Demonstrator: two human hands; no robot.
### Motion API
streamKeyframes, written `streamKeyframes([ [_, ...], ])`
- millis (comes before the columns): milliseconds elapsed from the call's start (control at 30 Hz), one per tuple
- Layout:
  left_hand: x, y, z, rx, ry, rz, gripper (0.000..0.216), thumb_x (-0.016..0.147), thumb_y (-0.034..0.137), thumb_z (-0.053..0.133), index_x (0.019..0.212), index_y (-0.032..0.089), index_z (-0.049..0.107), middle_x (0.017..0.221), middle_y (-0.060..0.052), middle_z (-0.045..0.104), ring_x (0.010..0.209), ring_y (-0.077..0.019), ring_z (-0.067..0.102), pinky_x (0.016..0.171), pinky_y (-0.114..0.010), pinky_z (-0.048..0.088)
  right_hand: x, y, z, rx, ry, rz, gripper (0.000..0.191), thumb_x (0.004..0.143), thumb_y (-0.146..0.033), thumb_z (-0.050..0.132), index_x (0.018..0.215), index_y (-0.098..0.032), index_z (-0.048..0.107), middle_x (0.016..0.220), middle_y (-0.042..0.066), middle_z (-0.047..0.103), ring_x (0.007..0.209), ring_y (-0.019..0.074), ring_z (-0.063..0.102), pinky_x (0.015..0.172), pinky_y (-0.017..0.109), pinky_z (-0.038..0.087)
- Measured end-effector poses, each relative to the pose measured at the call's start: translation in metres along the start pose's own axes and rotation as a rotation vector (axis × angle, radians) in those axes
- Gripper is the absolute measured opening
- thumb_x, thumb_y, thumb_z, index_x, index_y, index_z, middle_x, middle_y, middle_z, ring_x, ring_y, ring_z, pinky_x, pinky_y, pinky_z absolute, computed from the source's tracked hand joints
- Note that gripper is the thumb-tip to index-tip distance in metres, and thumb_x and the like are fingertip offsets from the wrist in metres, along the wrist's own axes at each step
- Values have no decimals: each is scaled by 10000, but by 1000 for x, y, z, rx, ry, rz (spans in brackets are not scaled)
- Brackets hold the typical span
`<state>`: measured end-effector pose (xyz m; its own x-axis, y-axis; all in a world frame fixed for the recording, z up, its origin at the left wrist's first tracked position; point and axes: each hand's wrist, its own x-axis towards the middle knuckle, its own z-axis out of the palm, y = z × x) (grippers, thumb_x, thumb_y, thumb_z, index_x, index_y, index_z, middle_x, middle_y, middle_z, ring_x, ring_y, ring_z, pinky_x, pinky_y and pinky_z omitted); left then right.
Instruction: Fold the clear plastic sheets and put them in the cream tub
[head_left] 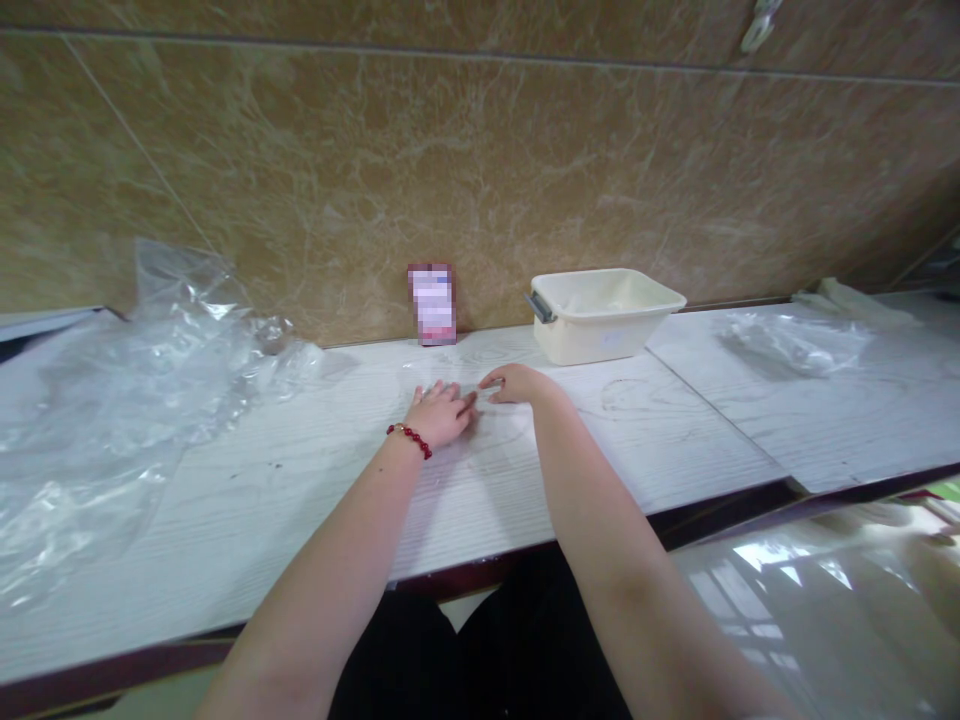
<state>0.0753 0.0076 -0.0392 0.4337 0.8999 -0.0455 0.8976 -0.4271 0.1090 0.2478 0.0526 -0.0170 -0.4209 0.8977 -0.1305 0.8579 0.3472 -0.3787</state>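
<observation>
My left hand [442,414], with a dark red bead bracelet [410,437] at the wrist, lies palm down on the white wood-grain table [315,510], its fingers spread. Beneath and around it shows a faint, shiny, see-through sheet that looks like clear plastic; its edges are hard to make out. Just to the right is my right hand [514,383], bent at the wrist, its fingertips pointing left towards my left fingers. A gap shows between its fingers, and I see nothing held in them.
Crumpled clear plastic bags [172,370] cover the table's left side. Behind my hands a phone-like blurred panel [433,305] leans on the marbled wall [480,170]. A cream plastic bin [592,338] with a grey handle stands right of it. More clear plastic [799,342] lies far right.
</observation>
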Motion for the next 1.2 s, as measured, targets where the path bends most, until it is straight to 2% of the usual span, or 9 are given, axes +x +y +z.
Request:
streamKeyframes([
  [167, 0, -3, -3, 35, -40, -29, 462, 815, 458, 226, 1213, 284, 384, 1320, -100, 307, 1208, -340, 205, 896, -595, 117, 0, 4, -1, -5, -45, 4, 414, 633, -272, 612, 1045, -278, 571, 966, -12, 607, 848, 134, 551, 726, 189, 399],
  [300, -5, -9, -16, 2, 29, -31, 451, 820, 427, 251, 1216, 256, 383, 1319, -100, 310, 1214, -304, 219, 917, -556, 161, -1, 5, -3, -24, -58, -27, 434, 638, -273, 601, 1070, -265, 558, 967, -6, 605, 842, 135, 548, 718, 183, 396],
  [367, -16, -19, -30, -34, 132, -68, 443, 822, 394, 271, 1212, 222, 390, 1308, -105, 328, 1204, -264, 261, 938, -496, 204, 0, 5, -3, -29, -61, -19, 435, 635, -277, 601, 1068, -269, 559, 965, -8, 605, 839, 136, 547, 717, 185, 395],
  [467, -44, -35, -53, -70, 303, -130, 413, 792, 355, 354, 1122, 137, 477, 1180, -118, 471, 1105, -206, 404, 938, -360, 287, 0, 6, -3, -38, -61, -10, 436, 627, -285, 605, 1061, -280, 562, 955, -9, 604, 817, 133, 548, 705, 185, 393],
  [567, -77, -41, -62, -97, 310, -138, 367, 756, 363, 412, 1025, 146, 534, 1059, -92, 544, 998, -198, 480, 901, -338, 339, 0, 6, -4, -36, -71, 4, 448, 610, -287, 616, 1055, -297, 563, 948, -13, 599, 785, 130, 552, 678, 184, 393],
  [733, -116, -37, -39, -181, 168, 62, 314, 735, 390, 451, 966, 204, 555, 1040, -50, 546, 984, -184, 484, 897, -337, 350, -4, 4, -9, -30, -15, 12, 452, 611, -289, 612, 1060, -292, 560, 943, -3, 591, 752, 126, 551, 664, 189, 393],
  [833, -128, -36, -23, -232, 122, 96, 319, 741, 397, 450, 985, 215, 547, 1059, -49, 534, 989, -180, 483, 891, -331, 359, -7, 1, -11, -29, 16, 23, 438, 615, -287, 611, 1051, -290, 566, 924, -1, 594, 736, 123, 551, 667, 192, 393],
  [1000, -134, -38, -7, -247, 129, 116, 346, 725, 420, 478, 1003, 227, 551, 1093, -47, 521, 1002, -187, 476, 888, -330, 361, -8, 3, -10, -17, 19, 44, 405, 621, -291, 608, 1026, -276, 582, 858, -10, 611, 690, 109, 552, 653, 181, 394],
  [1200, -132, -36, 3, -226, 204, 87, 285, 735, 419, 475, 928, 240, 585, 1041, -35, 552, 966, -182, 487, 862, -353, 369, -3, 4, -7, -32, 10, 5, 371, 638, -258, 594, 1009, -261, 595, 873, -6, 616, 723, 107, 551, 641, 165, 391],
])
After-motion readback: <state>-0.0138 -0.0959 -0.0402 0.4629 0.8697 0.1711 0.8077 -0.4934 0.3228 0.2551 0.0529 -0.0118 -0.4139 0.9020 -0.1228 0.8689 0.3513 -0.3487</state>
